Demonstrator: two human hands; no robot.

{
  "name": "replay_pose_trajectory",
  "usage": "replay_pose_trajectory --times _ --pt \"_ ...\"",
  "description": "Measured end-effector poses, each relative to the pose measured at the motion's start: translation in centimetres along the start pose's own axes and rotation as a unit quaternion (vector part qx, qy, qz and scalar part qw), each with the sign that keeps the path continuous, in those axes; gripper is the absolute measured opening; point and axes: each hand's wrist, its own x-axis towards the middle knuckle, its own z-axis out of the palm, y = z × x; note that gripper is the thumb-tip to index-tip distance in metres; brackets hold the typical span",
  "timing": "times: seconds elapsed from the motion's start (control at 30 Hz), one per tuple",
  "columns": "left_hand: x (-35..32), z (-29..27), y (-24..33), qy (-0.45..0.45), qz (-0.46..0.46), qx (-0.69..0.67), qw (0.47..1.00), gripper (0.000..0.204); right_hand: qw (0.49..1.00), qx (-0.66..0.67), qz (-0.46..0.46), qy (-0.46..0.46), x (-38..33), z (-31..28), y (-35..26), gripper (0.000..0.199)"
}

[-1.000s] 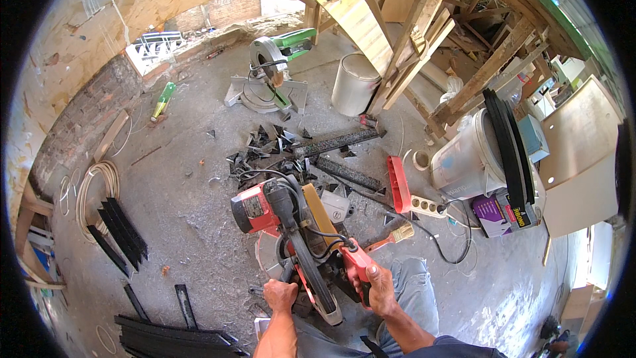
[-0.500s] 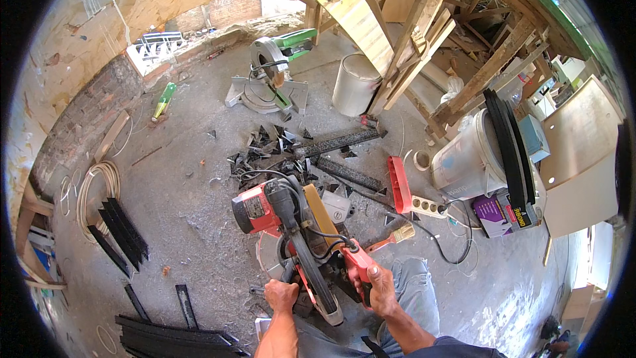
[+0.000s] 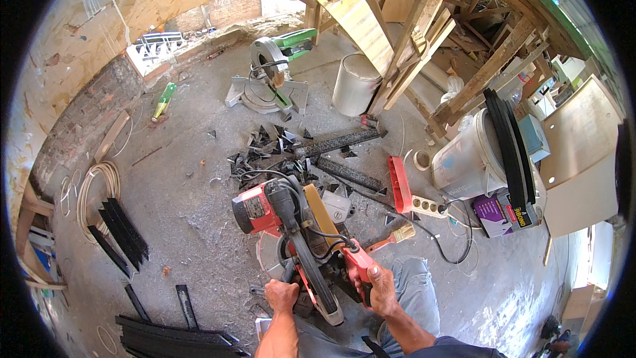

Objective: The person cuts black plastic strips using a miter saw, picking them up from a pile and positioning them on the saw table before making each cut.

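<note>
A red and black chop saw stands on the concrete floor in front of my knees. My right hand is closed around its red handle. My left hand rests on a dark piece at the saw's base, beside the long black blade guard; its grip is hidden. A black cord loops over the saw's top.
Black offcuts and long dark profiles lie beyond the saw. A green mitre saw, a metal drum, a white bucket, a power strip, a brush, stacked black strips and coiled cable surround me.
</note>
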Motion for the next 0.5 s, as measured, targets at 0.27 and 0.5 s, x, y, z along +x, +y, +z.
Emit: replay_pose_trajectory --times 0.27,0.5 --pt "-0.03 -0.06 0.1 0.0 -0.005 0.007 1.0 0.039 1.0 -0.009 -0.001 0.001 0.02 -0.14 0.25 0.067" --pt "0.35 0.46 -0.55 -0.001 0.007 0.009 1.0 0.04 1.0 -0.003 -0.001 0.0 0.01 -0.02 0.24 0.067"
